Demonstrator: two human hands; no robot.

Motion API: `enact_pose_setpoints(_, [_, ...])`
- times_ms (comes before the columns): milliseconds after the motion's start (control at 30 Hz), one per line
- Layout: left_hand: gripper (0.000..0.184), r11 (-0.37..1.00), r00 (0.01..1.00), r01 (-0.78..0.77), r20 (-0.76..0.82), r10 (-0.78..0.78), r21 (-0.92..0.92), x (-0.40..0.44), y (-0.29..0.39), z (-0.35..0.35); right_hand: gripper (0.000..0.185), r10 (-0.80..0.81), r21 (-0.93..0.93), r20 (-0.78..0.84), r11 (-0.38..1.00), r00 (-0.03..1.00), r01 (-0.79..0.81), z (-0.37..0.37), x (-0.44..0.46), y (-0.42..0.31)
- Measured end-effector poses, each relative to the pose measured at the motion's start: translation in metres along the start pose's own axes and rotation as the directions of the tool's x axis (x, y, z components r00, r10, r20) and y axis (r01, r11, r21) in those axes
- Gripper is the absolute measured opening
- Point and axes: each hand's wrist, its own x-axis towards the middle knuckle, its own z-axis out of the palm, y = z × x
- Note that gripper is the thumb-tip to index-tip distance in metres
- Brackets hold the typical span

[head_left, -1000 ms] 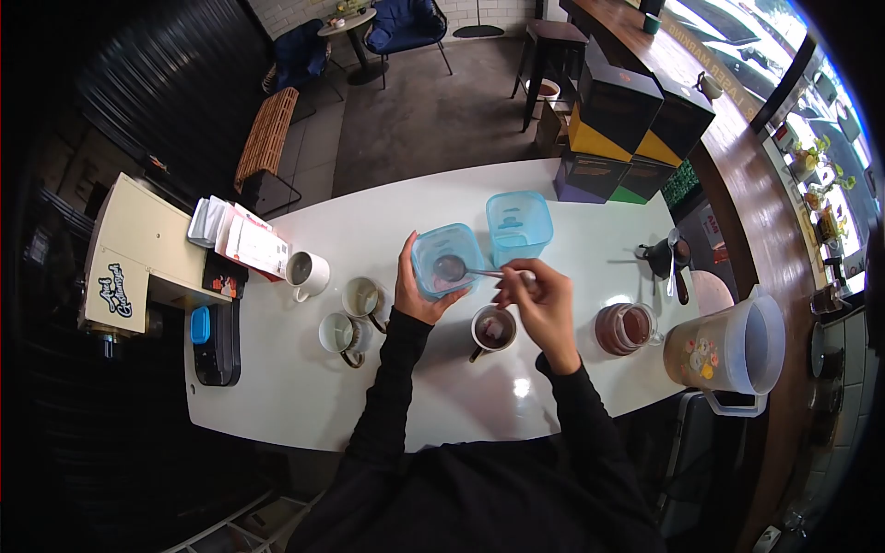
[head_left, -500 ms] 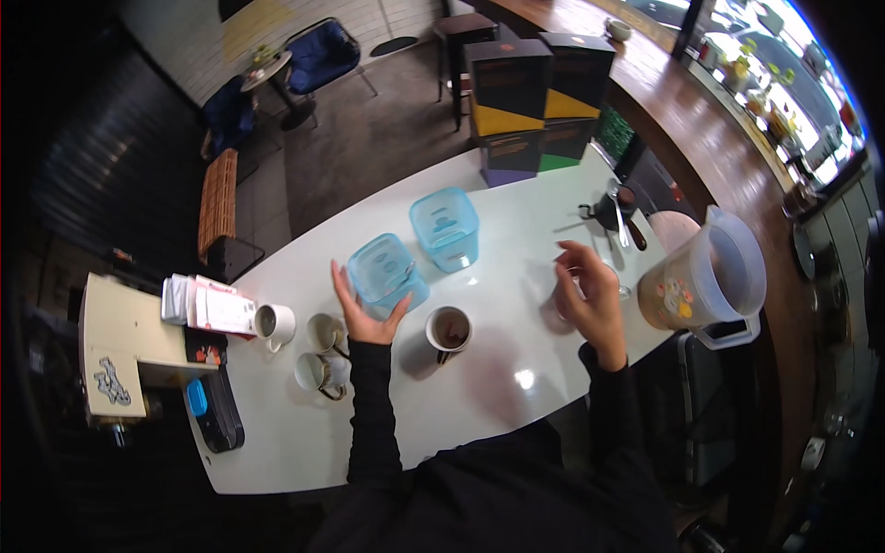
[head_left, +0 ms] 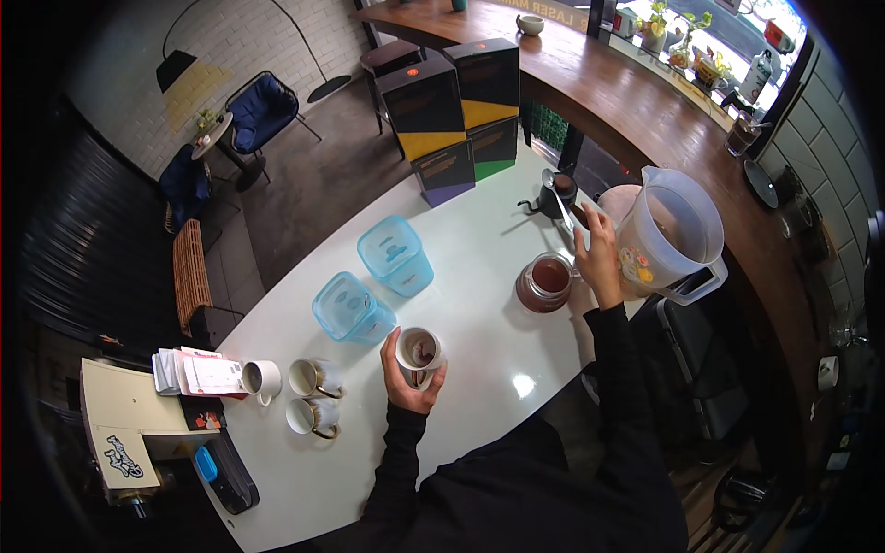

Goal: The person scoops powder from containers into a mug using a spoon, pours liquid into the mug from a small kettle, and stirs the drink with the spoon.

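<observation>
Mug (head_left: pixel 420 347), round-rimmed, in left hand (head_left: pixel 411 394)

– Which words could you make out from the table (head_left: pixel 479 341)?
– You had LASER, then the letters MAR, in gold lettering (head_left: pixel 559 15) on the window beyond the wooden counter (head_left: pixel 604 78); the rest was cut off.
– And to your left?
– You had a dark script logo (head_left: pixel 123 458) on the cream machine (head_left: pixel 134 405), too stylised for you to read surely. The print on the papers (head_left: pixel 212 373) beside it was too small.
– What of the black boxes (head_left: pixel 422 103)?
– You could see a small orange emblem on top, but their fine print blurred. The marks on your two blue tubs (head_left: pixel 355 313) were equally illegible.
</observation>
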Motion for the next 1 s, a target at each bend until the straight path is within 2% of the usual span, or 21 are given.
enact_pose_setpoints(33, [0.09, 0.999, 1.0, 0.01, 0.02, -0.011, 0.052, 0.002, 0.002, 0.002, 0.045, 0.019, 0.026, -0.017, 0.999, 1.0, -0.019, 0.008, 0.006, 0.004])
enact_pose_setpoints(100, [0.094, 0.999, 0.999, 0.032, 0.012, -0.032, 0.036, 0.007, 0.005, 0.006, 0.045, -0.003, 0.059, -0.057, 0.998, 0.998, 0.006, 0.022, 0.018, 0.017])
enact_pose_setpoints(167, [0.089, 0.995, 0.999, -0.033, -0.021, 0.035, 0.095, 0.01, 0.0, 0.01, 0.044, -0.002, -0.076, -0.034, 0.997, 0.999, -0.001, 0.031, 0.028, 0.027])
enact_pose_setpoints(233, [0.088, 0.996, 0.999, -0.034, -0.021, 0.036, 0.08, 0.009, -0.004, 0.01, 0.041, 0.008, -0.097, -0.045, 0.995, 0.999, -0.012, 0.033, 0.039, 0.025])
enact_pose_setpoints(300, [0.09, 0.998, 1.0, -0.012, -0.018, 0.013, 0.065, 0.006, -0.004, 0.012, 0.039, 0.086, -0.277, 0.104, 0.959, 0.991, -0.054, 0.032, 0.043, 0.023])
enact_pose_setpoints(400, [0.093, 0.998, 0.999, 0.047, -0.025, -0.048, -0.043, 0.005, -0.002, 0.014, 0.034, 0.103, -0.332, 0.084, 0.941, 0.991, -0.07, 0.044, 0.042, 0.032])
enact_pose_setpoints(467, [0.094, 0.999, 0.999, 0.038, -0.023, -0.038, -0.023, 0.004, -0.004, 0.015, 0.031, 0.098, -0.361, 0.064, 0.93, 0.993, -0.068, 0.048, 0.042, 0.035])
enact_pose_setpoints(567, [0.094, 1.0, 0.999, 0.029, -0.019, -0.029, 0.006, 0.005, -0.005, 0.014, 0.023, 0.107, -0.318, 0.06, 0.944, 0.992, -0.082, 0.051, 0.039, 0.04])
enact_pose_setpoints(633, [0.094, 0.999, 0.999, 0.033, -0.017, -0.033, 0.012, 0.003, -0.004, 0.014, 0.018, 0.015, -0.23, -0.014, 0.973, 1.0, -0.018, 0.05, 0.036, 0.043])
enact_pose_setpoints(700, [0.093, 0.997, 0.998, 0.069, -0.006, -0.069, 0.017, 0.003, -0.003, 0.013, 0.016, -0.002, -0.213, -0.035, 0.977, 0.999, -0.005, 0.043, 0.032, 0.041])
enact_pose_setpoints(767, [0.092, 0.998, 0.998, 0.064, -0.006, -0.064, 0.02, 0.003, -0.004, 0.014, 0.014, -0.017, -0.2, -0.059, 0.98, 0.998, 0.005, 0.031, 0.025, 0.03])
enact_pose_setpoints(867, [0.091, 0.999, 0.999, 0.029, -0.017, -0.028, 0.034, 0.004, -0.006, 0.014, 0.015, -0.077, -0.058, -0.138, 0.996, 0.987, 0.069, 0.012, 0.006, 0.0])
enact_pose_setpoints(1000, [0.09, 0.999, 0.999, 0.019, -0.029, -0.018, 0.038, 0.004, -0.004, 0.014, 0.016, -0.027, -0.008, -0.088, 1.0, 0.996, 0.027, -0.031, -0.029, -0.046])
